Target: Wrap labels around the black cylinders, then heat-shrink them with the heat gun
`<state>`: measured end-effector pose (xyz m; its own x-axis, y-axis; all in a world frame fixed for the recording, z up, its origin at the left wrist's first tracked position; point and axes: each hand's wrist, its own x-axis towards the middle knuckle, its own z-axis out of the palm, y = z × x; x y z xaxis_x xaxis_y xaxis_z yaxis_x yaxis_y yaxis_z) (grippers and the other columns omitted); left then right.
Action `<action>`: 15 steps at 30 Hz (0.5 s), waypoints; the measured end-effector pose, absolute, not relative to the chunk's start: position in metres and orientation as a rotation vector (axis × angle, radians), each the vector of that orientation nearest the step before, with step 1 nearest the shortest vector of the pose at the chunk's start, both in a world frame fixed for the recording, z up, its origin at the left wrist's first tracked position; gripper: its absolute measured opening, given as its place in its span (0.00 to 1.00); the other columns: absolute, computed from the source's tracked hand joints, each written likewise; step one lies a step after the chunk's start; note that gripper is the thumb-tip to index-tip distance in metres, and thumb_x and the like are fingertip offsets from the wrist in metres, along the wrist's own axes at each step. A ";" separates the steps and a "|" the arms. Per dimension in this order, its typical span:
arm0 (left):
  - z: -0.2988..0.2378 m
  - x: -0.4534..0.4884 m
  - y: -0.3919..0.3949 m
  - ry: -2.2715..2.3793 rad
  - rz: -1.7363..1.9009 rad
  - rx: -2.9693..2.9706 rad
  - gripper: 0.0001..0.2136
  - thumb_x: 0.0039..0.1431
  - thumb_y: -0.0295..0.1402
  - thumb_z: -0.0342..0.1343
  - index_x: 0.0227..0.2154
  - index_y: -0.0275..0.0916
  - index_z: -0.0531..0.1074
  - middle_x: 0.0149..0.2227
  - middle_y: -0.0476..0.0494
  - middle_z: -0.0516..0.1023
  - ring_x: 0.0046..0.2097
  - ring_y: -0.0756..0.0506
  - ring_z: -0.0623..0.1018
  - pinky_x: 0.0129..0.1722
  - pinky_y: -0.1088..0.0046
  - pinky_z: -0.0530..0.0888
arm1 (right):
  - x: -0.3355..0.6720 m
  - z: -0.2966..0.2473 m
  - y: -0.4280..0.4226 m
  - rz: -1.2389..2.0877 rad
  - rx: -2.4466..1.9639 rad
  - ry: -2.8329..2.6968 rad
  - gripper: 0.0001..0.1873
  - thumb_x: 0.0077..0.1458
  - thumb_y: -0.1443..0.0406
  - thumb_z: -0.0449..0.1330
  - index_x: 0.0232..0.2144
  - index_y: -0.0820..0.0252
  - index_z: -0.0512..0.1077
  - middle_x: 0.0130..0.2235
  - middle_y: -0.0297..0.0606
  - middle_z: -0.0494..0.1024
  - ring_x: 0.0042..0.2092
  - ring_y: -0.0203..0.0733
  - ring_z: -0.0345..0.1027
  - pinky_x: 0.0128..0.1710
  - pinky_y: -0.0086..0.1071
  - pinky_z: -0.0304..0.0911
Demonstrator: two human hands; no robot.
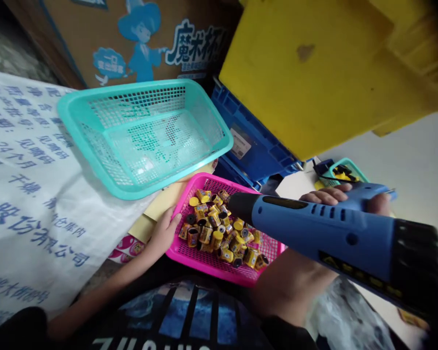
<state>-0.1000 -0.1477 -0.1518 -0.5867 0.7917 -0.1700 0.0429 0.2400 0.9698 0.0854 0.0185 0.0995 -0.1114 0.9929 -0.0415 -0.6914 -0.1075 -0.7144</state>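
A pink plastic basket (pixel 219 273) sits at my lap, with many small film-canister-like cylinders (pixel 215 218) in yellow printed wrap heaped in it. Some show black or yellow round ends. My left hand (pixel 165 228) grips the basket's left rim, its fingers partly hidden behind the edge. In my right hand (pixel 326 195) is a blue heat gun (pixel 324 228) with a black nozzle and a black rear end. Fingers wrap its handle, partly hidden by the body. The nozzle points left, over the right part of the heap; the distance to the cylinders cannot be judged.
A turquoise basket (pixel 122 192) stands beyond the pink one, tilted. White printed sacking (pixel 25 194) covers the left. Behind are a brown carton (pixel 83 29), a yellow bin (pixel 314 73) and a blue crate (pixel 251 131). A small green basket (pixel 355 170) holds yellow and black pieces.
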 end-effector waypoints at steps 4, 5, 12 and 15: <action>-0.159 -0.107 -0.150 1.780 1.396 0.775 0.25 0.61 0.49 0.46 0.52 0.35 0.67 0.53 0.34 0.74 0.55 0.37 0.73 0.58 0.55 0.66 | 0.134 0.107 0.011 1.581 -0.524 -0.753 0.25 0.54 0.45 0.54 0.34 0.62 0.67 0.22 0.26 0.69 0.22 0.28 0.66 0.24 0.24 0.66; -0.160 -0.108 -0.151 1.777 1.393 0.784 0.25 0.61 0.49 0.46 0.52 0.36 0.67 0.53 0.35 0.74 0.54 0.37 0.73 0.57 0.55 0.67 | 0.146 0.109 0.009 1.564 -0.522 -0.783 0.24 0.49 0.46 0.61 0.34 0.61 0.67 0.22 0.25 0.69 0.21 0.27 0.65 0.24 0.23 0.66; -0.149 -0.104 -0.159 1.850 1.413 0.741 0.25 0.58 0.52 0.48 0.50 0.39 0.68 0.52 0.37 0.75 0.55 0.37 0.72 0.57 0.57 0.68 | 0.180 0.123 0.010 1.240 -0.745 -0.832 0.34 0.15 0.47 0.72 0.27 0.56 0.67 0.17 0.19 0.61 0.15 0.28 0.49 0.15 0.27 0.51; -0.141 -0.100 -0.161 1.884 1.395 0.717 0.24 0.58 0.52 0.47 0.49 0.39 0.68 0.52 0.38 0.75 0.55 0.37 0.73 0.57 0.57 0.68 | 0.163 0.120 0.008 1.209 -0.708 -0.842 0.34 0.22 0.48 0.73 0.31 0.56 0.67 0.20 0.20 0.61 0.17 0.26 0.48 0.18 0.25 0.49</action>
